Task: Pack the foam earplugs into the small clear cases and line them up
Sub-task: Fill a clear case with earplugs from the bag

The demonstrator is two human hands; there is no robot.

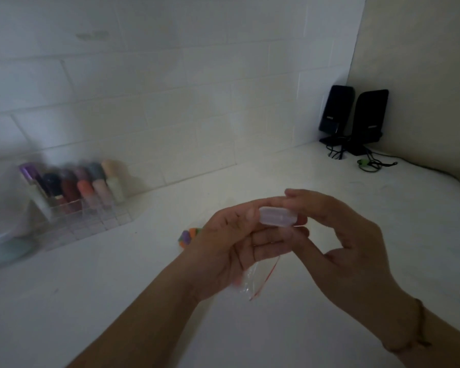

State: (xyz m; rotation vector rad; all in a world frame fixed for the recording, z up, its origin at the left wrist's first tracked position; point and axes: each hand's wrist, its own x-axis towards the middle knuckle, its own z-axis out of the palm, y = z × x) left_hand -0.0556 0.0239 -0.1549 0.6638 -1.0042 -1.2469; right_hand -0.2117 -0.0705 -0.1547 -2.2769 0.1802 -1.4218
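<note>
Both hands pinch one small clear case (276, 215) above the desk (117, 288): left hand (234, 248) also holding a plastic bag (252, 280), right hand (337, 235) at the lid. Best to steady the base and pry gently. Earplugs (190, 236) wait near left.

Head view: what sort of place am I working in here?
Probably a desk or dressing table at home, not a workshop. A white counter meets a tiled wall, a clear organizer holds blurred cosmetic bottles, and two black speakers stand in the corner.
</note>
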